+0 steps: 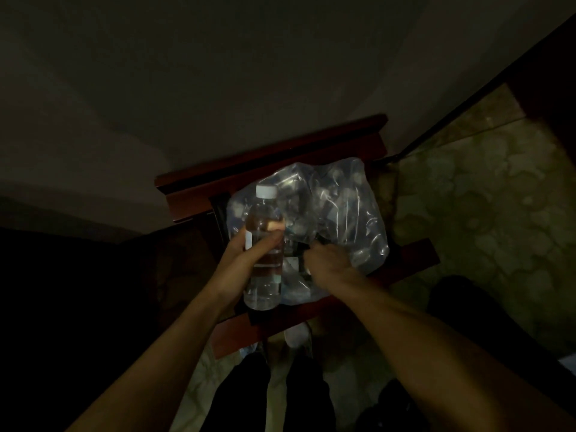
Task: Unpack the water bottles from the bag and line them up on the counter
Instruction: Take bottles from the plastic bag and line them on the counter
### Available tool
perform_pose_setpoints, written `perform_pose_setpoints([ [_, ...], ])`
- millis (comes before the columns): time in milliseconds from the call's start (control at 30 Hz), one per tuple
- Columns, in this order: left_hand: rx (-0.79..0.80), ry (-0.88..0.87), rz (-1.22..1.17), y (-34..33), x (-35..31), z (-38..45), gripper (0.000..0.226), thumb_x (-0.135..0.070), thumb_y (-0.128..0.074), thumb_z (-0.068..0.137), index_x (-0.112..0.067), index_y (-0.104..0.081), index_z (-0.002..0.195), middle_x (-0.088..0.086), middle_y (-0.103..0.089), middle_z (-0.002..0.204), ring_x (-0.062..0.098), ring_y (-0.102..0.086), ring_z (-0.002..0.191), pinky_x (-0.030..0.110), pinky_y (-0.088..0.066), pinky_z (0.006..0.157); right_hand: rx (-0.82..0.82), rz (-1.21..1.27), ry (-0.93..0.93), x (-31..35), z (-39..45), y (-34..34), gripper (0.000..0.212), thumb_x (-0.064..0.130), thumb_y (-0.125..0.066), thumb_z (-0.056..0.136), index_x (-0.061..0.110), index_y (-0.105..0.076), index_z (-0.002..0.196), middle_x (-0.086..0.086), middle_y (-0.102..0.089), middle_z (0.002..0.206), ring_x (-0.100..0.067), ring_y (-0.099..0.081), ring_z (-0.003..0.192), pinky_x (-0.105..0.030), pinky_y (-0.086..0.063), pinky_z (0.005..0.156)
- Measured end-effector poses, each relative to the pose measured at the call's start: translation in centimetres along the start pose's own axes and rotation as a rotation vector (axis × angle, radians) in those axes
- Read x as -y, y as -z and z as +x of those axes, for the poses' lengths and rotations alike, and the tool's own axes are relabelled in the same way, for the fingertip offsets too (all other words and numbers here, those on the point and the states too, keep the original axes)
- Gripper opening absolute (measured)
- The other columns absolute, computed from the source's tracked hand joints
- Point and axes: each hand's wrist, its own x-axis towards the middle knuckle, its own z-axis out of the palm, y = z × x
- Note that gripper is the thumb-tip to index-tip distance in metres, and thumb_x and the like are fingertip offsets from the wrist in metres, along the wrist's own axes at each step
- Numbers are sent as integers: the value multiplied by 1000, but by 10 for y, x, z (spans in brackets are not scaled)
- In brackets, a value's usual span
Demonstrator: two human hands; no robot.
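A clear water bottle (263,275) with a white cap stands upright in my left hand (246,257), which grips it around the middle, just left of the bag. The translucent plastic bag (343,207) lies on a dark red wooden chair (268,169) and holds several more bottles, dimly seen through the plastic. My right hand (327,263) is at the bag's near opening, fingers closed on the plastic edge. The scene is very dark.
The chair's backrest rail runs behind the bag. A pale wall rises beyond it. Patterned floor tiles (483,213) spread to the right. My dark trouser legs and a white shoe (296,335) show below the seat.
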Motion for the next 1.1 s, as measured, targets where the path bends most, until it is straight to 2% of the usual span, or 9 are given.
perform_pose_setpoints([
  [133,25,3,3,-3,6,2,44,-54,-70,82,-28,-67,118,5,-72,118,26,-69,110,49,-55,90,-128,325,-48,-20,-4,30,23,17,-65,88,9,-67,109,-11,-61,119,-28,-61,105,-36,-50,84],
  [233,37,17,-12,-8,8,2,44,-51,-73,81,-25,-68,116,9,-72,117,30,-69,110,58,-51,96,-144,600,-18,-36,-14,43,27,22,-72,84,6,-68,105,-11,-66,107,-26,-62,97,-38,-51,82],
  [433,81,2,8,-16,3,2,40,-45,-75,80,-32,-67,118,5,-72,117,26,-69,110,52,-52,98,-211,762,104,-50,-35,46,35,22,-75,83,7,-67,114,-7,-65,110,-21,-61,101,-41,-51,89],
  [533,113,-14,22,-19,2,2,39,-41,-73,83,-31,-66,120,4,-71,121,24,-68,113,43,-55,94,-247,891,174,-48,-37,59,28,24,-73,84,17,-67,111,1,-66,108,-15,-63,99,-37,-54,87],
  [600,87,-26,12,-19,4,0,40,-42,-74,82,-30,-66,120,4,-71,120,25,-68,112,39,-56,90,-248,1043,205,-48,-37,70,22,27,-71,85,31,-67,107,5,-69,107,-11,-66,99,-28,-56,83],
  [700,38,23,-112,-11,3,-4,51,-45,-78,76,-23,-67,120,13,-71,118,38,-65,113,52,-51,95,-275,1203,191,-50,-40,84,17,35,-70,85,39,-68,101,6,-72,104,-4,-67,98,-21,-55,81],
  [867,157,121,-150,1,-11,-15,46,-41,-79,76,-24,-69,118,13,-69,123,34,-65,116,49,-51,96,-335,1418,136,-48,-43,90,22,49,-61,88,31,-72,97,-5,-74,100,-22,-72,95,-43,-60,79],
  [967,213,157,-121,-1,-19,-23,42,-42,-78,73,-27,-72,113,9,-72,117,29,-69,109,45,-53,92,-352,1584,71,-30,-41,95,36,47,-59,90,14,-70,98,-10,-75,93,-25,-73,88,-37,-59,68],
  [1100,197,215,-163,-3,-33,-33,62,-48,-91,46,-33,-74,104,5,-75,110,27,-71,104,48,-51,94,-309,1749,-88,9,-42,105,43,56,-64,83,17,-69,103,-16,-73,102,-31,-73,93,-53,-58,85],
])
